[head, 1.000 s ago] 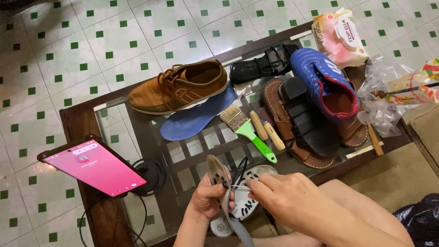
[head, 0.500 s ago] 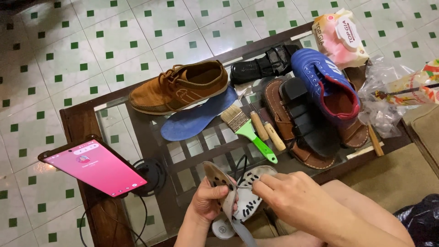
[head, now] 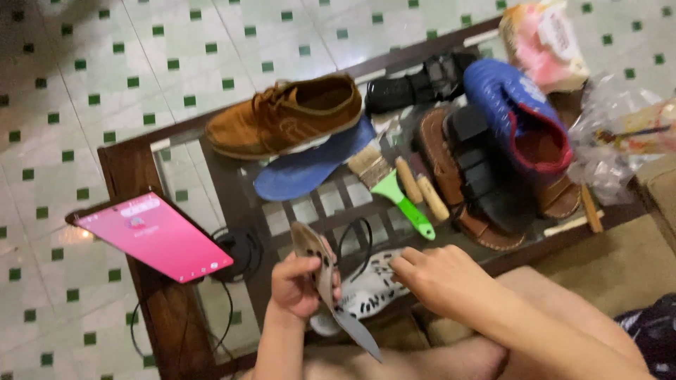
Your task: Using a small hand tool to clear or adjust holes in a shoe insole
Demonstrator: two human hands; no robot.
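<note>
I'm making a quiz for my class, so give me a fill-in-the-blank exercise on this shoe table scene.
1. The left hand grips a thin tan ____.
2. The flat blue insole lies just in front of the ____ suede lace-up shoe.
3. The bristle paintbrush has a ____ plastic handle.
4. The right hand touches the ____ perforated shoe.

Missing words: insole; brown; green; white

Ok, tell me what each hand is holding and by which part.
The left hand grips a tan insole around its middle, held on edge. The right hand rests its fingertips on the white shoe below; whether it grips it cannot be told.
</note>
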